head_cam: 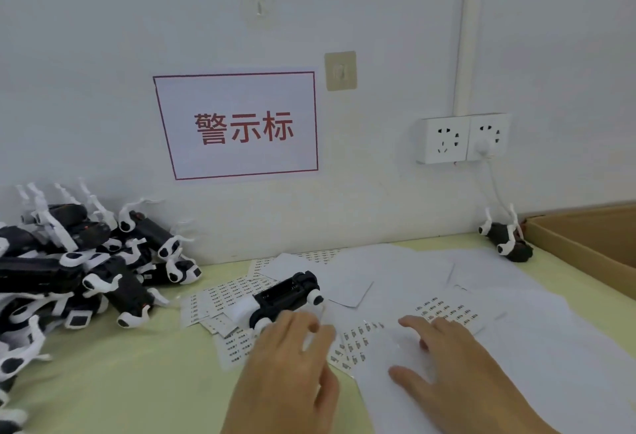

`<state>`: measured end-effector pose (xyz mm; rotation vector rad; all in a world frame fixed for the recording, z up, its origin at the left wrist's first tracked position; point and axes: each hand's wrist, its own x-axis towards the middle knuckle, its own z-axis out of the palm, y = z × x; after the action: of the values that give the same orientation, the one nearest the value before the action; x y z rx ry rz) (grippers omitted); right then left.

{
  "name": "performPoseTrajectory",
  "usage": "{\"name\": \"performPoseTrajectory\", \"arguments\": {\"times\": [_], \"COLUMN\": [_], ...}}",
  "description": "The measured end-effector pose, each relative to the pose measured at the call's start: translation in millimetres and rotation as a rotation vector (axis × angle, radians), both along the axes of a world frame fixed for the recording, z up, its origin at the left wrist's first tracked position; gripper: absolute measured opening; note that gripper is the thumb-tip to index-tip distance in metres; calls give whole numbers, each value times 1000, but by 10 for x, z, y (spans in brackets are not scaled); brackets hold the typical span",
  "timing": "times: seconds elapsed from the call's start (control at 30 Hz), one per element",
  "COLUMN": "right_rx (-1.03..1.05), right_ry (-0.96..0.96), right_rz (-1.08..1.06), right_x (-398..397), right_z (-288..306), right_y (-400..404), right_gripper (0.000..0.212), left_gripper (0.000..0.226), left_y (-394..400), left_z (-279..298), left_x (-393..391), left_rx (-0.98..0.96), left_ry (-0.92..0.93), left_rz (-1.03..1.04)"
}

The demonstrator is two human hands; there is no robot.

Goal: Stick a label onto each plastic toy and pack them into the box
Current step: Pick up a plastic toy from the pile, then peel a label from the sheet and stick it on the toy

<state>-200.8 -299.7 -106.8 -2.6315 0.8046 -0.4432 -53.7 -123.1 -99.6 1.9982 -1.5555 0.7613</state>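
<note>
One black-and-white plastic toy (284, 297) lies on its side among sheets of small labels (227, 294) at the table's middle. My left hand (292, 361) reaches toward it, fingertips just short of the toy's near wheel, fingers relaxed and holding nothing. My right hand (444, 361) rests flat on a label sheet (444, 311) with spread fingers. A pile of the same toys (75, 268) fills the left side. A single toy (506, 239) lies at the back right beside the cardboard box (581, 244).
Blank white backing sheets (413, 272) cover the yellow-green tabletop (120, 382). On the wall hang a red-bordered sign (241, 125) and two sockets (463, 137), with a white cable running down to the table.
</note>
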Motion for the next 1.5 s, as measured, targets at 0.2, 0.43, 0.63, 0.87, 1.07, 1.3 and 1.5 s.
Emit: {"name": "performPoseTrajectory", "arguments": {"times": [0.2,0.43,0.63,0.87,1.07,1.3,1.5], "right_rx": [11,120,125,439,591,626,644], "right_ry": [-25,-49,-84,-390,-518,-550,-556], "right_rz": [-6,-38,-66,-93,-81,-107,-51], "right_x": [-16,-1,-27,21,16,25,39], "right_z": [-8,-41,-55,23,56,74,60], "right_y": [3,-84,-68,-110,-80,-47,33], "right_gripper": [57,63,58,18,28,18,17], "left_gripper": [51,50,46,53,21,19,13], "left_y": [-564,-747,-659,-624,-640,-782,-768], "left_z": [-179,-362,-345,-269,-198,-197,-270], "left_x": [-149,-17,-89,-120,-207,-366,-337], "left_rx": [309,254,106,73,8,-136,-132], "left_ry": [195,401,509,627,420,296,473], "left_rz": [94,62,-155,-266,-165,-103,-129]}}
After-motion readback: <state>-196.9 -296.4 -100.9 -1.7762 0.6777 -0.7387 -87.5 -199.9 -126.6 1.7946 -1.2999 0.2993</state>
